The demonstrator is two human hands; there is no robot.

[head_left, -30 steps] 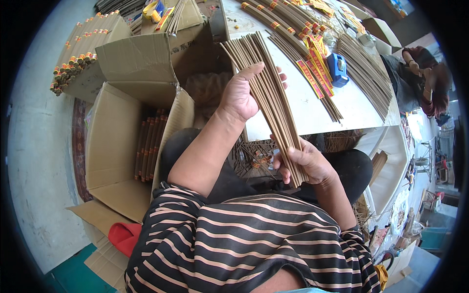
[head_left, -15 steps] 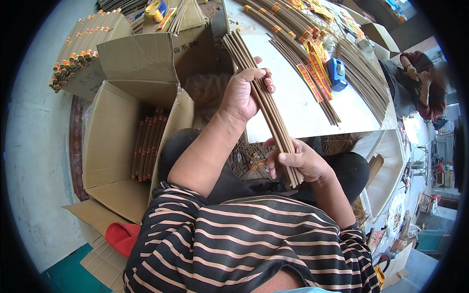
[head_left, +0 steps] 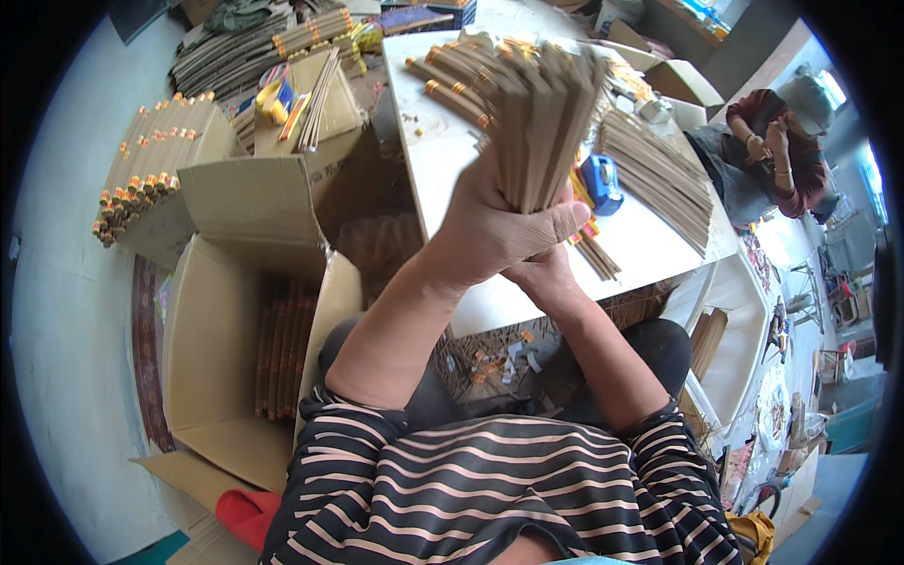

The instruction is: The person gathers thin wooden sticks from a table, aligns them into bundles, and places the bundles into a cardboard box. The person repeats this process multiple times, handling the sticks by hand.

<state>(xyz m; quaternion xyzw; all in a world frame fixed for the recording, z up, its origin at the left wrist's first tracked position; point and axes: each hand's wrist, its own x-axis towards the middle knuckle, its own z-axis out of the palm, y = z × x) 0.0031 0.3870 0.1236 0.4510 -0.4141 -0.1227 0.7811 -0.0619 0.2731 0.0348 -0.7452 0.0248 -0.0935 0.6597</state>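
A bundle of brown incense sticks (head_left: 541, 132) stands raised over the table, its end tilted up toward me and slightly blurred. My left hand (head_left: 490, 226) is closed around its lower part, the thumb laid across the front. Close behind and below, my right hand (head_left: 544, 271) is at the same bundle; the left hand hides most of its fingers. Just right of the bundle, a blue tape dispenser (head_left: 601, 184) sits on the white table (head_left: 452, 292). Red and yellow paper labels (head_left: 582, 202) lie partly hidden behind the hands, over a few loose sticks (head_left: 595, 256).
An open cardboard box (head_left: 212, 377) at my left holds several banded bundles (head_left: 285, 353). More banded bundles (head_left: 155, 165) are stacked beyond it. Loose sticks (head_left: 659, 174) cover the table's right side. Another person (head_left: 791, 155) sits at the far right. Scraps litter the floor (head_left: 508, 363).
The bundle has swung from slanting over my lap to upright and higher. My left grip has shifted to its lower end, and my right hand has moved up and forward behind the left.
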